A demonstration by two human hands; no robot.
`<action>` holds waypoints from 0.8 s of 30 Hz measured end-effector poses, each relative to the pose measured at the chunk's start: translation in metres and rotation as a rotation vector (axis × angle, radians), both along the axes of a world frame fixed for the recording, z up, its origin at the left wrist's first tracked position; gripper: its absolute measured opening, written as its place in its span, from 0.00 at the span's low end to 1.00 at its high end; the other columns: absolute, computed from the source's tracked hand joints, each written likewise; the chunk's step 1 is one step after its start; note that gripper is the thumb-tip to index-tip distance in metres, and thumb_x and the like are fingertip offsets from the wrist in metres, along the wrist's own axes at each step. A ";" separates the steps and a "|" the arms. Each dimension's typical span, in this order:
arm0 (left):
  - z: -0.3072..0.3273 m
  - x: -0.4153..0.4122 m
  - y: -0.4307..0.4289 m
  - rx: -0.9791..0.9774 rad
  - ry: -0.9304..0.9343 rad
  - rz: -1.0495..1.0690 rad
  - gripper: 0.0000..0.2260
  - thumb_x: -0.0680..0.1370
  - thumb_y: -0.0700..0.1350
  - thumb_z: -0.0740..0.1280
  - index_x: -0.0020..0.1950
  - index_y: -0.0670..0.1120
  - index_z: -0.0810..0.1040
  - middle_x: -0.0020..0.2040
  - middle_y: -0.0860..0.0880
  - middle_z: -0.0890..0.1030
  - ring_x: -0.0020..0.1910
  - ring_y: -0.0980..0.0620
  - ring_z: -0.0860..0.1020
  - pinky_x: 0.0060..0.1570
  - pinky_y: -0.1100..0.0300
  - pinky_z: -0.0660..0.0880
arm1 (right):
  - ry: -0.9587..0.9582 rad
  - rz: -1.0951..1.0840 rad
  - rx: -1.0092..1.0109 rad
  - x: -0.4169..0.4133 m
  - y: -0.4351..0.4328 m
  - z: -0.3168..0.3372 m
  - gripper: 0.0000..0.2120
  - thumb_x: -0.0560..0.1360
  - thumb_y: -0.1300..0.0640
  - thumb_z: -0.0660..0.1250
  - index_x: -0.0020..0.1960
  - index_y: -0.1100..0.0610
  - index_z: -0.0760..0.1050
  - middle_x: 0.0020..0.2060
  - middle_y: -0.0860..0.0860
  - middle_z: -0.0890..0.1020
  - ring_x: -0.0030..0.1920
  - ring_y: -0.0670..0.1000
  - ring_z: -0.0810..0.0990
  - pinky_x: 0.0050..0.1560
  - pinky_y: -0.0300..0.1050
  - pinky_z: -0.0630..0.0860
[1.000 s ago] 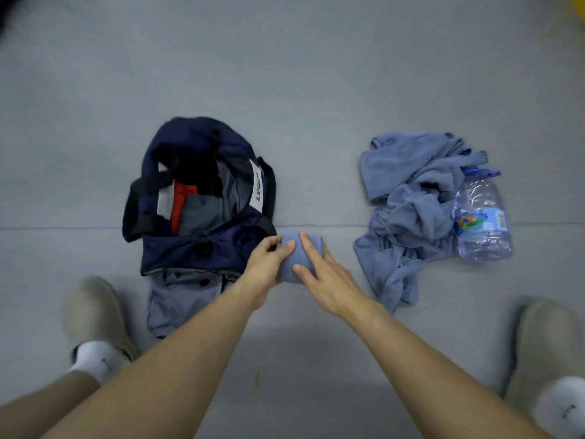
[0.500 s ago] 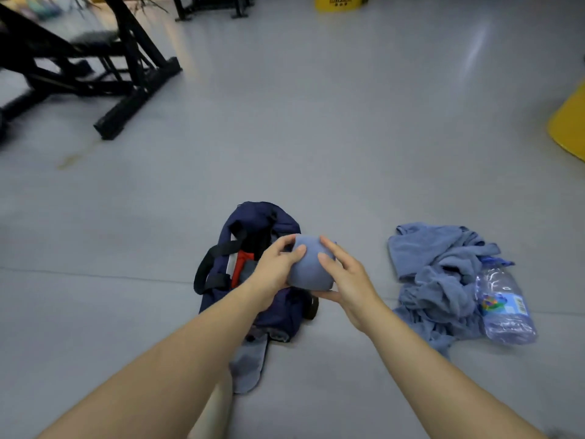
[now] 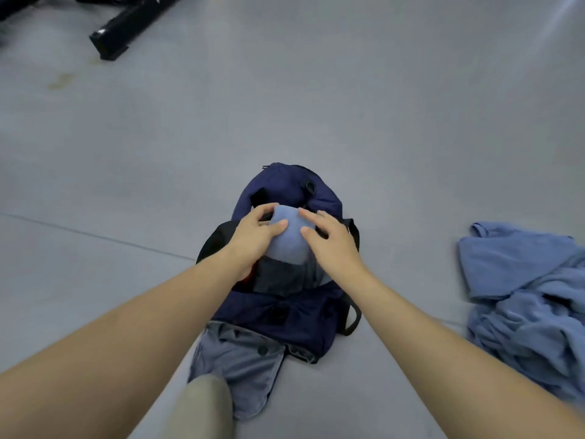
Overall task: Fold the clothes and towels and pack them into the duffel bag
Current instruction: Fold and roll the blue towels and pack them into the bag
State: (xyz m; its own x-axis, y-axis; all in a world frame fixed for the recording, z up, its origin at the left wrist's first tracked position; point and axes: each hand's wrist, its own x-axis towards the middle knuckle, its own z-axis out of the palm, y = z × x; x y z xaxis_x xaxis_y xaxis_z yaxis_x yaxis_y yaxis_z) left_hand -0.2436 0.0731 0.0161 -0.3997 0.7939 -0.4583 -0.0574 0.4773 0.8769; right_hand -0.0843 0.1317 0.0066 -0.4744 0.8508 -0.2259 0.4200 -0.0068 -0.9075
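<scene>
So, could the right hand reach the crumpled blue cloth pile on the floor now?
Probably yes, once free: the right hand and left hand hold the rolled blue towel over the navy duffel bag; only grey floor lies before the blue cloth pile.

Likely a gym: a wide grey floor (image 3: 380,106) with the black steel base (image 3: 126,30) of an equipment frame.

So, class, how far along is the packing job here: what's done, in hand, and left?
Done: grey and red items already lie inside the open duffel bag. In hand: the left hand and right hand hold a folded blue bundle at the bag's mouth. Left: the crumpled blue pile on the floor to the right is not yet folded.
</scene>
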 end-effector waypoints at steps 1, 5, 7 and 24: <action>-0.012 -0.003 0.002 -0.006 0.028 0.015 0.15 0.80 0.46 0.69 0.66 0.57 0.75 0.61 0.50 0.81 0.59 0.49 0.80 0.60 0.49 0.78 | -0.133 0.006 0.117 0.002 0.006 -0.011 0.18 0.82 0.53 0.61 0.70 0.40 0.74 0.77 0.47 0.66 0.74 0.47 0.65 0.70 0.44 0.63; -0.051 0.000 0.006 0.002 0.065 0.085 0.22 0.82 0.44 0.67 0.75 0.57 0.69 0.68 0.48 0.77 0.65 0.49 0.76 0.68 0.50 0.73 | -0.490 0.150 0.136 0.021 0.015 -0.052 0.18 0.82 0.51 0.58 0.68 0.37 0.75 0.81 0.51 0.53 0.81 0.54 0.48 0.77 0.56 0.55; -0.067 0.006 0.002 0.003 0.082 0.080 0.24 0.82 0.44 0.65 0.77 0.59 0.67 0.72 0.50 0.73 0.69 0.51 0.73 0.72 0.50 0.69 | -0.519 0.172 0.073 0.029 0.016 -0.064 0.17 0.82 0.51 0.59 0.67 0.39 0.76 0.82 0.49 0.49 0.80 0.55 0.49 0.76 0.55 0.57; -0.074 0.047 0.058 -0.001 0.036 0.037 0.24 0.83 0.40 0.64 0.78 0.54 0.67 0.66 0.48 0.77 0.59 0.56 0.77 0.46 0.72 0.75 | -0.333 -0.035 0.139 0.049 0.027 -0.054 0.28 0.81 0.54 0.54 0.81 0.52 0.54 0.81 0.44 0.51 0.66 0.58 0.74 0.65 0.51 0.71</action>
